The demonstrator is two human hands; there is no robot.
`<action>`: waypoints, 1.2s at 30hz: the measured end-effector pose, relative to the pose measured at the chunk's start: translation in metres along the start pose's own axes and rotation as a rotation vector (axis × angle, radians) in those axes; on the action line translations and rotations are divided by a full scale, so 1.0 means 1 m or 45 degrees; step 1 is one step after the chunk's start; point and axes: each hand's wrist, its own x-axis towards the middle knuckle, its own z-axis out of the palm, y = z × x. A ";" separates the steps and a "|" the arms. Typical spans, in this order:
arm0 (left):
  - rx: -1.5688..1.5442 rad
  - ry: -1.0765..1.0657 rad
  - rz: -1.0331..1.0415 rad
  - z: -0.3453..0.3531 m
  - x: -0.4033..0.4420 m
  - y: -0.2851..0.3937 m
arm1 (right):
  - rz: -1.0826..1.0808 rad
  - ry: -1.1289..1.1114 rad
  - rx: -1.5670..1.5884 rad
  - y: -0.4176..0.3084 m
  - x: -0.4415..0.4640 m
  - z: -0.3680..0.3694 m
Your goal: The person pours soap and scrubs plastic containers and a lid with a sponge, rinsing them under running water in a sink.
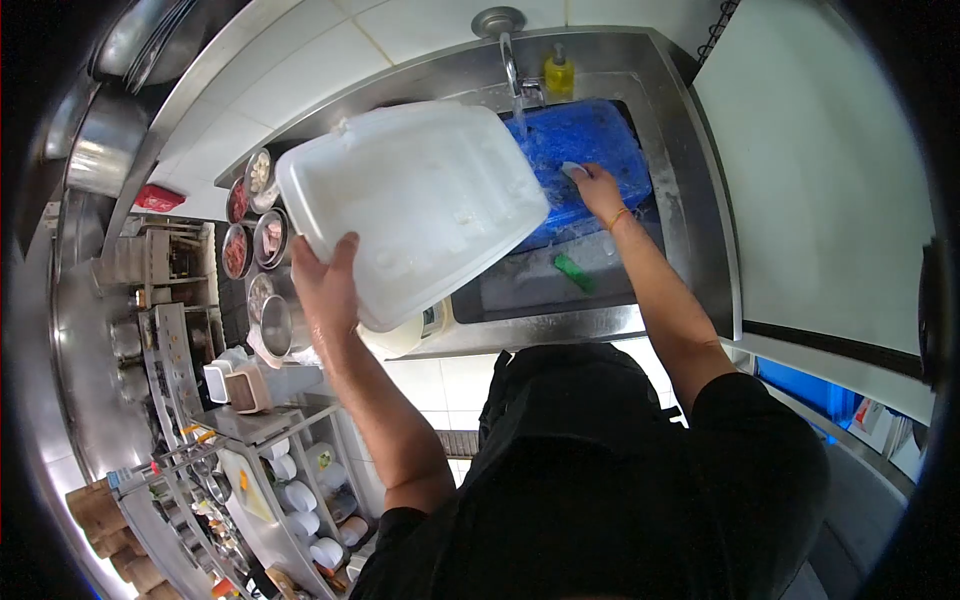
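Observation:
My left hand (325,285) grips the near left edge of a large white plastic tub (410,200), held tilted over the left side of the sink (480,300). Whether it is a shallow tub or a deep lid is hard to tell. My right hand (599,193) is closed on a small pale scouring pad (573,170), over a wet blue plastic container (600,135) in the sink. Water runs from the faucet (511,70) beside the tub's right edge. A green piece (573,272) lies on the dark sink bottom near my right forearm.
A yellow soap bottle (559,76) stands behind the sink. To the left are several metal bowls (271,238) of food and an empty-looking pot (277,325). A wire rack (290,430) holds dishes at lower left. A pale panel (810,180) borders the right.

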 end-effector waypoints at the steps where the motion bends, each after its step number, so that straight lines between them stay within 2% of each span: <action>1: -0.010 0.031 -0.013 -0.007 -0.003 0.002 | 0.099 -0.057 0.180 -0.009 -0.004 0.002; 3: -0.006 0.038 0.073 -0.018 -0.014 0.019 | 0.295 -0.169 0.543 -0.024 -0.013 0.005; 6: 0.046 0.015 0.160 -0.037 -0.023 0.025 | 0.377 -0.358 0.875 -0.026 -0.007 0.005; 9: 0.051 -0.080 0.286 -0.054 -0.027 0.016 | 0.539 -0.453 1.092 -0.022 0.003 0.009; 11: 0.103 -0.128 0.381 -0.057 -0.032 0.013 | 0.540 -0.498 1.231 -0.031 0.000 0.003; 12: 0.125 -0.155 0.430 -0.056 -0.034 0.013 | 0.539 -0.516 1.300 -0.042 -0.006 0.000; 13: 0.150 -0.189 0.422 -0.054 -0.035 0.014 | 0.398 -0.464 1.385 -0.055 -0.012 0.004; 16: 0.176 -0.343 0.279 -0.045 -0.042 0.018 | 0.404 -0.368 1.582 -0.065 -0.027 -0.020; 17: 0.128 -0.369 0.291 -0.042 -0.040 0.008 | 0.482 -0.342 1.673 -0.057 -0.026 -0.031; 18: 0.240 -0.335 0.580 -0.035 -0.037 0.009 | 0.342 -0.382 1.813 -0.034 -0.014 -0.035; 20: 0.480 -0.255 1.134 -0.014 -0.028 0.015 | 0.339 -0.738 1.941 -0.008 0.001 -0.074; 21: 0.554 -0.108 1.204 -0.002 -0.025 0.004 | 0.348 -0.718 1.861 -0.007 0.005 -0.090; 23: 0.382 0.061 0.892 0.035 -0.015 -0.032 | 0.364 -0.677 1.708 -0.018 0.007 -0.122; 26: 0.197 0.114 0.680 0.087 -0.011 -0.087 | 0.323 -0.608 1.457 -0.018 0.006 -0.153; 28: -0.114 -0.010 0.544 0.117 -0.012 -0.119 | 0.384 -0.559 1.361 0.017 0.029 -0.160; 30: -0.624 -0.223 0.294 0.141 -0.022 -0.150 | 0.366 -0.488 1.307 0.054 0.050 -0.166; 33: -1.226 -0.194 -0.192 0.160 -0.031 -0.188 | 0.301 -0.549 1.201 0.062 0.067 -0.173; 36: -1.677 -0.182 -0.694 0.170 -0.037 -0.215 | 0.363 -0.220 0.849 -0.005 0.038 -0.160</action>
